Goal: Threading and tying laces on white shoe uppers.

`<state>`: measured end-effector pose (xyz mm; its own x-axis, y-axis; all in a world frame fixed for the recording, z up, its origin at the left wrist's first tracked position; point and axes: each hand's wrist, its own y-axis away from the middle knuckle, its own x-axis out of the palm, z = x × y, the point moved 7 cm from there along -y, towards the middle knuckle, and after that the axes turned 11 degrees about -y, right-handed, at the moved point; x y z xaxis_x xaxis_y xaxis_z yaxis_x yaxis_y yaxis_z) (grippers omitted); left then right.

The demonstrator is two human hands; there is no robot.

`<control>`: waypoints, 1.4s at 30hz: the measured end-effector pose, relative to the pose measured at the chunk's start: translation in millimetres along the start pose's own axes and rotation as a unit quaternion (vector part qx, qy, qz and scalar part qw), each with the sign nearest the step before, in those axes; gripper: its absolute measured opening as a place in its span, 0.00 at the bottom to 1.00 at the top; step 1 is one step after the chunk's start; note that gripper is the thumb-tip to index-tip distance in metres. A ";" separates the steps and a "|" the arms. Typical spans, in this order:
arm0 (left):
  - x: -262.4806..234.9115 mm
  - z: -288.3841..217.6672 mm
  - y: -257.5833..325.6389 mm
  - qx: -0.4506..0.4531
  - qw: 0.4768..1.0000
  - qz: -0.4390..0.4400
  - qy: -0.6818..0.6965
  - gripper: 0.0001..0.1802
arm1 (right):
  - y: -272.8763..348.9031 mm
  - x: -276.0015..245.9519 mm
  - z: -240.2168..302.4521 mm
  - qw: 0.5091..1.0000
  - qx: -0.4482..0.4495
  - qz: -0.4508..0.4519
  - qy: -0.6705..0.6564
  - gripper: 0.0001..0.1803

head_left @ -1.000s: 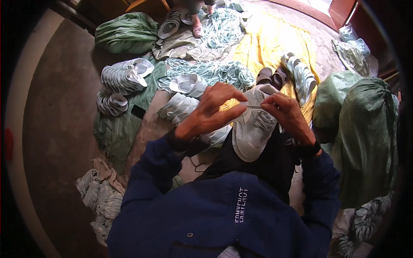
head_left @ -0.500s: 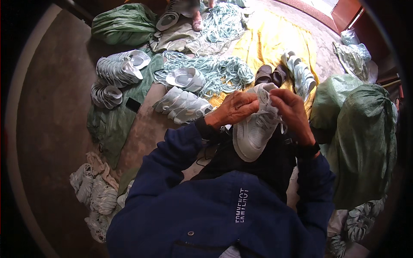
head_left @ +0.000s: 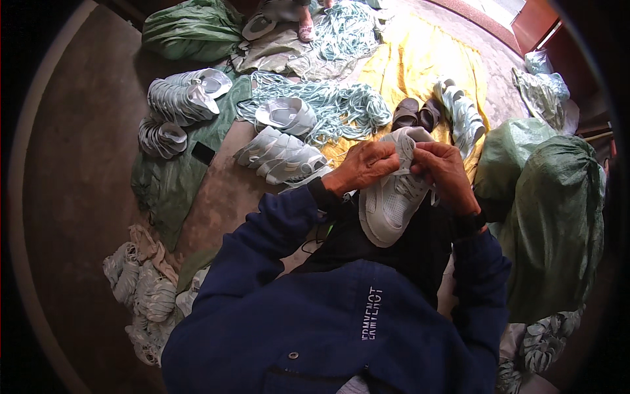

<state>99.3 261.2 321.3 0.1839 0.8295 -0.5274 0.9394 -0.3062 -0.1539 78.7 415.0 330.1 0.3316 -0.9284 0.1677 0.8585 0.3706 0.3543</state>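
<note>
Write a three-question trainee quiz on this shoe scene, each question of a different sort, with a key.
1. True or false: both hands hold the same shoe.
2. Multiple choice: the pile of laces lies where, seen from the held shoe? A) farther from the person B) on the person's lap C) inside the green sack
3. Fill in: the pair of brown sandals rests on a ____ cloth.

Key: 1 true, as the left hand and right hand both grip the shoe at its upper part. 2 A. 3 yellow.
</note>
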 end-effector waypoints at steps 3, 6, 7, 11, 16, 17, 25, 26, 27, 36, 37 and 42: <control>0.1 -4.5 -0.3 0.006 0.999 -0.005 0.033 0.18 | 0.7 1.3 1.8 1.000 -0.009 -0.001 0.012 0.14; -0.3 -7.8 -0.8 0.010 1.000 0.014 -0.002 0.17 | 1.4 2.8 3.8 1.000 -0.012 0.001 0.012 0.14; -1.5 -8.2 -0.9 0.010 1.000 0.013 -0.002 0.17 | 1.5 1.4 5.0 1.000 -0.019 -0.010 0.018 0.14; -2.0 -2.7 -0.3 -0.006 0.998 0.015 -0.063 0.14 | 0.0 2.0 -1.1 1.000 -0.004 0.004 0.007 0.13; 1.9 -0.7 6.6 0.054 0.992 -0.039 -0.105 0.10 | -8.6 1.4 -4.4 0.994 -0.107 -0.004 0.024 0.11; 5.5 4.2 5.9 0.038 0.996 -0.028 -0.078 0.07 | -9.4 -3.2 -6.0 0.987 -0.117 -0.040 0.100 0.10; 9.1 3.2 1.1 0.019 1.000 0.002 0.018 0.15 | -2.2 11.2 0.5 0.937 -0.180 -0.095 0.283 0.13; 11.9 6.5 0.3 -0.018 0.996 0.039 0.084 0.16 | 3.9 17.9 9.6 0.882 -0.242 -0.120 0.386 0.11; 10.5 6.0 0.0 -0.024 0.995 0.044 0.084 0.16 | 3.9 19.1 5.2 0.888 -0.211 -0.116 0.392 0.11; 10.5 -3.5 -11.9 0.060 0.992 0.054 -0.100 0.17 | 9.5 18.9 12.5 0.909 -0.293 -0.005 0.297 0.13; 16.3 6.5 -14.6 0.025 0.989 0.092 -0.111 0.16 | 4.0 16.5 6.8 0.890 -0.255 -0.019 0.377 0.14; 16.8 17.4 -18.2 0.046 0.984 0.116 0.127 0.18 | 7.8 18.3 10.0 0.867 -0.382 -0.008 0.320 0.13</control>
<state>80.3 272.5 300.6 0.4671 0.8189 -0.3335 0.8361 -0.5318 -0.1346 87.5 401.2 345.1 0.2572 -0.8483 -0.4629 0.7927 0.4591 -0.4011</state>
